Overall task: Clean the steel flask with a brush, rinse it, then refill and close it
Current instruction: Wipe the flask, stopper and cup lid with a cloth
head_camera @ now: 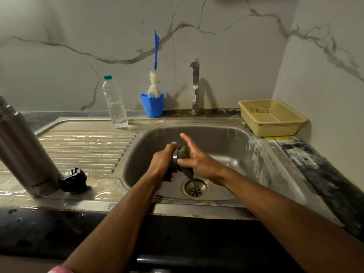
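Gripping a steel cup (174, 157) – left hand (162, 163); right hand (194, 161) presses a scrubber (183, 152).

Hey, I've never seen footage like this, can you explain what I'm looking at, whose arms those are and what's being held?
This is one picture from a camera worn on a person's head, looking down at their own two bare arms over a steel sink. No robot is involved. The left hand grips a small round steel cup or cap, and the right hand pinches a dark scrub pad against it.

On the draining board stand the steel flask and, beside it, its black lid. Behind are a plastic water bottle, a bottle brush in a blue cup, the tap and a yellow basket.
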